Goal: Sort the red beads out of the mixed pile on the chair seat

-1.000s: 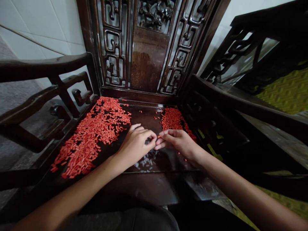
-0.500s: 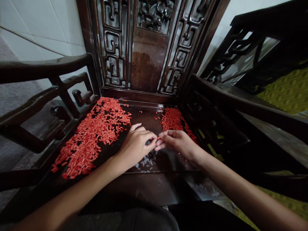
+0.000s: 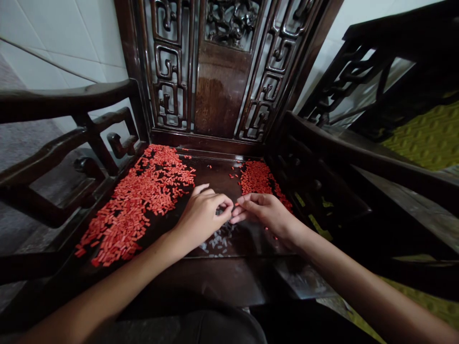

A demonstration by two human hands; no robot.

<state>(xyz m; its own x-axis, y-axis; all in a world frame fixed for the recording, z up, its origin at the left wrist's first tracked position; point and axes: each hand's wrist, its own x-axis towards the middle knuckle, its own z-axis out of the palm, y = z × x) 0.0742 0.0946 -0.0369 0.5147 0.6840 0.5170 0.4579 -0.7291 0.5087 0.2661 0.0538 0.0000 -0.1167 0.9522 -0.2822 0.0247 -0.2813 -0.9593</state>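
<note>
We are working with both bare hands over the dark wooden seat (image 3: 218,179) of a carved armchair; our left hand (image 3: 202,215) is curling its fingers inward, with the fingertips (image 3: 225,205) pointing right, and our right hand (image 3: 263,212) is drawing its thumb and forefinger close together, with the fingertips (image 3: 239,201) pointing left, so the two hands are nearly meeting above the middle of the seat; a single red-orange bead (image 3: 236,204) is lying just beside the right fingertips, and we cannot tell whether either hand is pinching it or any other bead; its small size is also preventing us from reading its long axis; short rod-shaped beads are covering the seat in two heaps: the larger heap (image 3: 136,205) is lying left of the left hand, and the smaller heap (image 3: 260,179) is lying ahead of the right hand, near the right armrest (image 3: 344,153); the long axes in both heaps are pointing in all directions; a few stray beads (image 3: 233,176) are lying between the heaps; pale grains (image 3: 217,242) are lying on the seat beneath the hands; the carved chair back (image 3: 222,91) is rising behind the seat, a tiled wall (image 3: 60,43) is showing beyond the left armrest (image 3: 64,93), and a green patterned textile (image 3: 426,138) is showing on the right.
</note>
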